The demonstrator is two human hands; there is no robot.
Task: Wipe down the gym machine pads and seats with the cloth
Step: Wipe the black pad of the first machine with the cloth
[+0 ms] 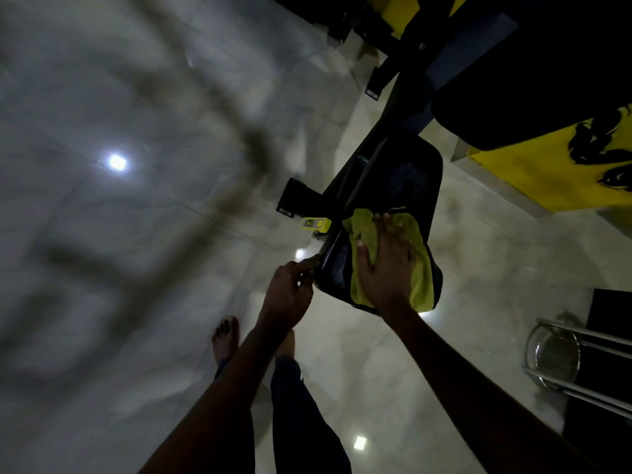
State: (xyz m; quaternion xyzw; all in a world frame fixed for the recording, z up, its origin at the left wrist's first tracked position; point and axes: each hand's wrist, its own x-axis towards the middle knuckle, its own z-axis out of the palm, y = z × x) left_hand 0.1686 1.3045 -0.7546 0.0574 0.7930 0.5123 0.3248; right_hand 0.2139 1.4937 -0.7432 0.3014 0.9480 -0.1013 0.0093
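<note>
Midway, seemingly: right hand (386,268), fingers spread flat, presses yellow-green microfibre cloth (421,268) onto black padded seat (410,172), centre-right; left hand (289,292) fingers curl, holding seat's edge. Far half probably unwiped.

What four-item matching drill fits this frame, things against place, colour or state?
Things:
1. cloth
2. left hand
3. right hand
4. seat pad

Descriptions:
A. pressed flat on the cloth, fingers straight
B. holds the pad's left edge
C. black, lying under the cloth
D. yellow-green, spread over the pad's near end

Pairs: 1-D, 2-B, 3-A, 4-C
</note>
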